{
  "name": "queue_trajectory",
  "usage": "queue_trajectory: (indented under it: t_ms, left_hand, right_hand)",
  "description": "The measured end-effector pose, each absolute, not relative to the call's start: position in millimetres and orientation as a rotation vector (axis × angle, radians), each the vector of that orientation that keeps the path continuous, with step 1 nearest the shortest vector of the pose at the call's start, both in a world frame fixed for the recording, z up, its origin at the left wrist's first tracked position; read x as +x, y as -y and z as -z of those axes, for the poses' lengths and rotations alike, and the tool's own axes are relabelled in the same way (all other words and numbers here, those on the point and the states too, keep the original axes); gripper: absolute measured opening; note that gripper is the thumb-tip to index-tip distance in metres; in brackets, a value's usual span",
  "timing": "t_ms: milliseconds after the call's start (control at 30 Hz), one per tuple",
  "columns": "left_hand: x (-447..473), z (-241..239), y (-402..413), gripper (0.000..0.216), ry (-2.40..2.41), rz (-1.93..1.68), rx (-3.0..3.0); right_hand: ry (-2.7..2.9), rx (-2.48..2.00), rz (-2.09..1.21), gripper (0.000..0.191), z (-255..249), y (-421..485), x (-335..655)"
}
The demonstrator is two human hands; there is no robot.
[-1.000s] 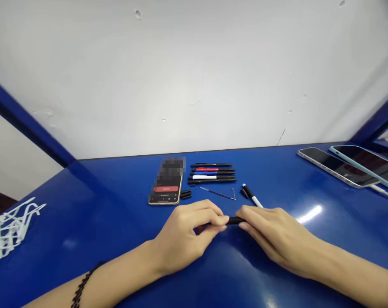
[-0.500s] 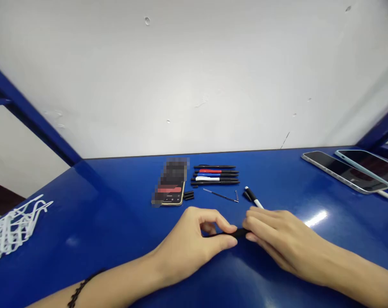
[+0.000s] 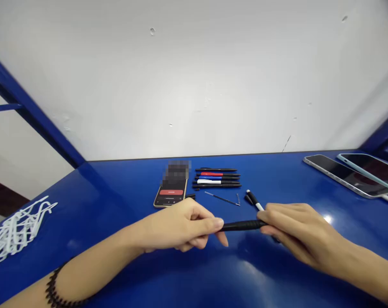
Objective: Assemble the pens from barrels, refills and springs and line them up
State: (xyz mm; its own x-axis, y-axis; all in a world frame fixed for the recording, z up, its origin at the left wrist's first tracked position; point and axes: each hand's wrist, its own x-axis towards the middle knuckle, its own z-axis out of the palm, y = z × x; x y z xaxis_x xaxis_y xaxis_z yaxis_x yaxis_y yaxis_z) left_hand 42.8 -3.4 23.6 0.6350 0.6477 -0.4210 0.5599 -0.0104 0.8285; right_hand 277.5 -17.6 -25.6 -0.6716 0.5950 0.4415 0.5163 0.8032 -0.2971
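A black pen hangs level above the blue table, stretched between both hands. My left hand pinches its left end with thumb and fingers closed. My right hand grips its right end, fingers curled round it. Just behind the hands lie a thin ink refill, a small spring and a black-and-white pen part. Further back, several pens lie in a neat row, black, red, blue and white.
A phone with a red bar on its screen lies left of the pen row, small black parts beside it. Two more phones rest at the far right. White plastic pieces are heaped at the left edge. A white wall stands behind.
Both hands have lifted off the table and drawn apart, so more of the black pen shows between them. The view has tilted slightly.
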Motion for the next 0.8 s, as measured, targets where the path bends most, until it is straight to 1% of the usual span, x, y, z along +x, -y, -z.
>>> queue_trajectory:
  t_ms: [33,100,133,233,300,333,367,467,567,633,800]
  left_hand:
    - [42,-24,2,0.039,-0.988,-0.071,1.606]
    - [42,-20,1,0.032,-1.010,-0.173,1.693]
    - [42,-16,2,0.028,-1.037,-0.267,1.832]
    - [41,-6,1,0.020,-1.008,-0.566,2.389]
    - [37,-5,-3,0.019,-0.933,-0.632,2.617]
    - [35,-7,-7,0.019,-0.934,-0.641,2.650]
    - [31,-9,-11,0.021,-0.980,-0.661,2.632]
    - [21,-17,-28,0.025,-1.282,-0.686,2.527]
    - [13,-16,-42,0.018,-1.481,-0.405,2.580]
    - [12,-11,-45,0.014,-1.500,-0.259,2.594]
    - [16,-2,-43,0.018,-1.519,-0.183,2.604]
  right_hand:
    - [2.470,-0.804,-0.149,0.019,26,17,278]
    - [2.449,-0.885,-0.221,0.021,28,19,276]
    - [2.416,-0.965,-0.338,0.023,29,19,273]
    - [2.271,-1.155,-0.822,0.032,29,21,265]
    - [2.225,-1.199,-0.991,0.036,28,20,265]
    - [2.242,-1.206,-0.967,0.036,26,18,266]
    - [2.275,-1.212,-0.870,0.035,25,15,269]
    - [2.371,-1.218,-0.386,0.030,23,2,284]
    - [2.431,-1.225,-0.069,0.027,28,-11,298]
    - [2.469,-1.220,0.005,0.026,32,-16,303]
    - [2.490,-1.202,0.023,0.027,36,-16,302]
